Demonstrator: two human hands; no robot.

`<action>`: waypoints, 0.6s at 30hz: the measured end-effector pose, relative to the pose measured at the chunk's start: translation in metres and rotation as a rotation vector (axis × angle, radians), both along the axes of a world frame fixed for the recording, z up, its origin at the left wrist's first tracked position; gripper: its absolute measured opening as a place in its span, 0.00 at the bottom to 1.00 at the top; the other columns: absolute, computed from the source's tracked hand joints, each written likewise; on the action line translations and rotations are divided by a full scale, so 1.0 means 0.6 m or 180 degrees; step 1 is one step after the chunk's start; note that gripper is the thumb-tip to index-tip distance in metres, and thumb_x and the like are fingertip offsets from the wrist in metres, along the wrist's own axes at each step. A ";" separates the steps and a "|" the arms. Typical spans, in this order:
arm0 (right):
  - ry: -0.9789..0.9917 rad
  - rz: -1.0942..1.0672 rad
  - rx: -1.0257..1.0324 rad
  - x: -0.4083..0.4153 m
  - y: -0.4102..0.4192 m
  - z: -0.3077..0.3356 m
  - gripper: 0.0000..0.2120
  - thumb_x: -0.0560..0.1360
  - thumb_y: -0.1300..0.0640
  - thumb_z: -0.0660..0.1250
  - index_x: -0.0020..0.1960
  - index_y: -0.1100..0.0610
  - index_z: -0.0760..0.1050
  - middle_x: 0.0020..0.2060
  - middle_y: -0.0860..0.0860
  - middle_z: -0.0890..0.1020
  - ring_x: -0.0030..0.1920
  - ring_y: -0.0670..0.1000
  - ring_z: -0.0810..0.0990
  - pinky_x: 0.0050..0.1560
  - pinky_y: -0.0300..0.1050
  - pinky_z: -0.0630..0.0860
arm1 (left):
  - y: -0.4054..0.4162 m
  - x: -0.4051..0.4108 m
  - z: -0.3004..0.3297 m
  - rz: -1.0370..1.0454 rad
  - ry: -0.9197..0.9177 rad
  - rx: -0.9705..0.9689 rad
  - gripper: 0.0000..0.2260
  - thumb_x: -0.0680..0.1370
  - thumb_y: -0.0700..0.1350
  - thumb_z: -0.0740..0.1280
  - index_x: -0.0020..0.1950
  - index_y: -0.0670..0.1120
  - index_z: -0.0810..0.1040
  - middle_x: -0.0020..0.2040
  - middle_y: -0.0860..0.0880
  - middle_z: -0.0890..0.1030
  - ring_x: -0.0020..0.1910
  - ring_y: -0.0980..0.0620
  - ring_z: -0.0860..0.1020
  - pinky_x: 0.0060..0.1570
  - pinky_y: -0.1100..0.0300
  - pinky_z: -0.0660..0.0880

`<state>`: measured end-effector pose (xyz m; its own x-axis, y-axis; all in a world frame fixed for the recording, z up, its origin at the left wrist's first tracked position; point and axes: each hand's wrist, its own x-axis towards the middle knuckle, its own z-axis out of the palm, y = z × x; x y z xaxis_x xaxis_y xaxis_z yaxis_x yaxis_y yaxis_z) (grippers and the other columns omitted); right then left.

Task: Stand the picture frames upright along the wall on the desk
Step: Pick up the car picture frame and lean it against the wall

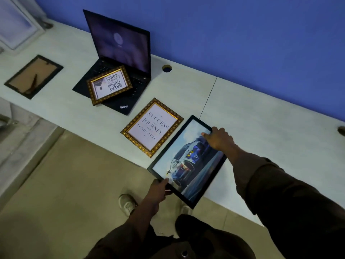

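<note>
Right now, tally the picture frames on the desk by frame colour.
Gold ornate: 2, one on the laptop, one flat on the desk
Black: 2, the car picture in both hands, one face down
Total: 4

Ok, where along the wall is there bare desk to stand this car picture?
Bare pale desk runs along the blue wall right of the round cable hole. Left is crowded: open black laptop, gold-framed prints, face-down frame.
</note>
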<state>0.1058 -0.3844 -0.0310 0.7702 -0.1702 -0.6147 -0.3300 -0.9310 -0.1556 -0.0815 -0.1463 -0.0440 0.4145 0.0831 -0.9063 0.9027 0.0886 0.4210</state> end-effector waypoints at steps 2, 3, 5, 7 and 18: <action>-0.0034 0.0049 -0.0019 0.005 -0.003 -0.005 0.38 0.76 0.29 0.56 0.74 0.55 0.65 0.70 0.61 0.69 0.69 0.64 0.71 0.69 0.61 0.69 | -0.013 -0.003 -0.004 0.0256 -0.0005 0.0123 0.05 0.82 0.42 0.63 0.52 0.40 0.71 0.52 0.38 0.82 0.50 0.38 0.84 0.29 0.62 0.73; -0.0037 0.0058 -0.0064 0.008 -0.006 -0.007 0.38 0.75 0.28 0.55 0.74 0.55 0.66 0.70 0.61 0.70 0.69 0.64 0.71 0.68 0.60 0.69 | -0.016 -0.006 -0.005 0.0307 -0.0036 0.0287 0.03 0.82 0.39 0.63 0.52 0.39 0.71 0.52 0.36 0.82 0.50 0.36 0.84 0.25 0.63 0.73; -0.0019 -0.0014 -0.0128 0.016 -0.014 -0.010 0.40 0.75 0.26 0.52 0.72 0.56 0.69 0.68 0.61 0.72 0.67 0.64 0.73 0.67 0.59 0.70 | -0.012 -0.011 -0.008 0.0171 -0.0144 0.0862 0.04 0.80 0.39 0.62 0.53 0.39 0.73 0.51 0.37 0.82 0.45 0.40 0.84 0.28 0.59 0.73; -0.0016 -0.0151 -0.0046 0.026 -0.022 -0.008 0.41 0.75 0.26 0.50 0.69 0.59 0.73 0.66 0.62 0.76 0.65 0.64 0.76 0.65 0.57 0.72 | -0.005 -0.016 0.004 0.0033 -0.0345 0.1437 0.04 0.80 0.42 0.62 0.53 0.43 0.73 0.48 0.41 0.82 0.40 0.45 0.81 0.31 0.58 0.71; -0.0992 0.0240 0.0541 0.093 0.093 0.096 0.35 0.80 0.32 0.49 0.47 0.60 0.81 0.50 0.63 0.83 0.53 0.65 0.80 0.52 0.53 0.74 | 0.137 0.061 0.086 0.1038 -0.1640 0.1261 0.08 0.81 0.44 0.64 0.58 0.45 0.77 0.49 0.42 0.83 0.48 0.39 0.83 0.49 0.40 0.80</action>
